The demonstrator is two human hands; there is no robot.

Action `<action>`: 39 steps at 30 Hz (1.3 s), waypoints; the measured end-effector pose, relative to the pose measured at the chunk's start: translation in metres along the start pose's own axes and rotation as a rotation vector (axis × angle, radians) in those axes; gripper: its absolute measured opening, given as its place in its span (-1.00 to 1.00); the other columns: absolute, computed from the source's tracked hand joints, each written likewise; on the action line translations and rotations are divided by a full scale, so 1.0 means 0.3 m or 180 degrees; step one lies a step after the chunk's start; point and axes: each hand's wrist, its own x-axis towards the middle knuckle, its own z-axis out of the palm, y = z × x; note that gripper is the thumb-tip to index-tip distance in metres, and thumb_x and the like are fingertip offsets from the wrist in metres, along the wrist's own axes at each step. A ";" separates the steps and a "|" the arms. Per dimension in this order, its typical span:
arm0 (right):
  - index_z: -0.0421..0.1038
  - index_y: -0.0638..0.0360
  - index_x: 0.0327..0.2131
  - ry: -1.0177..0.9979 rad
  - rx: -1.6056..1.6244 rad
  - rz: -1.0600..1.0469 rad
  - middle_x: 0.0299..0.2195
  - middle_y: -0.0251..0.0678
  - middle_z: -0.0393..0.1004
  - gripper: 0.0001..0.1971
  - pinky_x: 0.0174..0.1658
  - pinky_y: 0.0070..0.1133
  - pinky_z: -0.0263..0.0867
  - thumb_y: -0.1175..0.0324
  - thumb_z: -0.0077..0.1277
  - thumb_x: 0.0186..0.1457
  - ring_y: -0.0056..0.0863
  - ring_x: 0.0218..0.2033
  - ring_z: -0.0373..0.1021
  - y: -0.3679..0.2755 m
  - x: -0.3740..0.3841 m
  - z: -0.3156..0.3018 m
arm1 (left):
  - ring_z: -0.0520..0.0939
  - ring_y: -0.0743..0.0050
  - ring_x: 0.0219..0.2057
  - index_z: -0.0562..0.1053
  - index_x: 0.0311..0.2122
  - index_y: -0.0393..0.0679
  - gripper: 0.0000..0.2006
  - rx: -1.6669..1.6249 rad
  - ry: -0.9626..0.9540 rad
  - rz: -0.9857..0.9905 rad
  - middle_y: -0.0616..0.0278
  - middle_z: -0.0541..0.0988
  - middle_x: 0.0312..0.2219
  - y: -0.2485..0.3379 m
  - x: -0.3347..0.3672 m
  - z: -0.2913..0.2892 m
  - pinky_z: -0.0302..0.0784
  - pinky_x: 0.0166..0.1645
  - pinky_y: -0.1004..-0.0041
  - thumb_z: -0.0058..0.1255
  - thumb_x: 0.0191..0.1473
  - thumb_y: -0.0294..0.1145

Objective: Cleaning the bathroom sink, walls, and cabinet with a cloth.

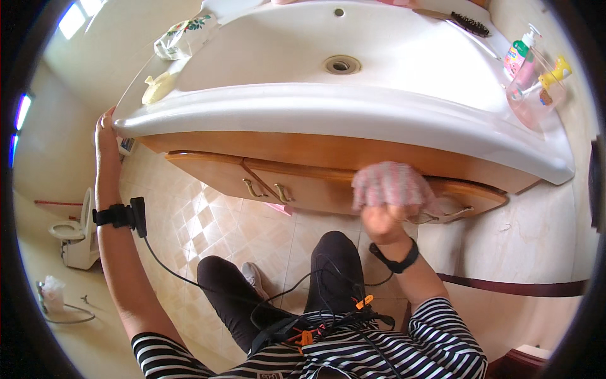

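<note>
My right hand (382, 221) is closed on a pink-and-white cloth (391, 183), which covers most of its fingers. Slight motion blur softens the hand and cloth. They are at the upper front of the wooden vanity cabinet (303, 189), just under the basin's lip. Far to the left, my left hand (106, 125) grips the left end of the white washbasin (328, 110); its fingers are only partly visible. Brass handles (282, 192) mark the cabinet doors, and another handle (467, 210) shows right of the cloth.
On the basin's right rim are a hairbrush (470, 25), a pump bottle (519, 54) and a clear pink cup (524, 107). A plastic packet (183, 41) and a pale yellow item (158, 88) lie on the left rim. A cable (189, 278) runs from my left wrist. A toilet (79, 230) stands left.
</note>
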 end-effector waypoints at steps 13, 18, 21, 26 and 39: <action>0.35 0.13 0.04 -0.1411 0.2269 0.0125 -0.04 -0.12 0.41 -0.68 0.04 -0.37 0.31 0.40 -0.13 0.21 -0.21 -0.04 0.39 -0.416 0.229 0.329 | 0.44 0.27 -0.02 0.42 0.09 -0.18 -0.54 0.0376 -0.0017 0.0324 0.10 0.49 -0.08 0.051 -0.052 0.018 0.28 0.13 0.36 -0.33 0.28 -0.13; 0.29 0.07 0.12 -0.1962 0.3031 0.0279 0.02 -0.11 0.39 -0.65 0.09 -0.41 0.30 0.33 -0.20 0.28 -0.23 -0.01 0.38 -0.571 0.345 0.417 | 0.44 0.26 -0.04 0.44 0.08 -0.18 -0.54 0.0538 0.0185 0.0246 0.09 0.50 -0.10 0.072 -0.081 0.050 0.26 0.13 0.37 -0.39 0.28 -0.16; 0.27 0.05 0.15 -0.2149 0.3184 0.0242 0.05 -0.11 0.38 -0.63 0.12 -0.42 0.29 0.30 -0.22 0.31 -0.24 0.00 0.38 -0.668 0.347 0.518 | 0.44 0.25 -0.03 0.45 0.07 -0.17 -0.55 0.0532 0.0165 0.0133 0.08 0.50 -0.10 0.057 -0.055 0.051 0.25 0.15 0.37 -0.39 0.29 -0.16; 0.14 0.03 0.24 -0.1373 -0.0336 -0.2126 0.16 -0.14 0.27 -0.53 0.24 -0.41 0.12 0.25 -0.23 0.28 -0.16 0.20 0.17 -0.785 0.352 0.562 | 0.47 0.20 -0.03 0.43 0.08 -0.22 -0.53 0.0857 0.0097 0.0796 0.05 0.51 -0.12 0.026 -0.046 0.049 0.26 0.16 0.36 -0.43 0.30 -0.18; 0.41 0.10 -0.25 -0.3001 0.2236 -0.0790 -0.23 -0.06 0.51 -0.86 -0.23 -0.17 0.41 0.36 -0.06 0.11 -0.02 -0.19 0.47 -0.889 -0.348 0.892 | 0.54 0.00 -0.13 0.45 -0.08 -0.32 -0.71 0.0988 0.0234 0.0982 -0.13 0.49 -0.17 -0.004 -0.029 0.094 0.47 0.02 0.32 -0.24 0.12 -0.62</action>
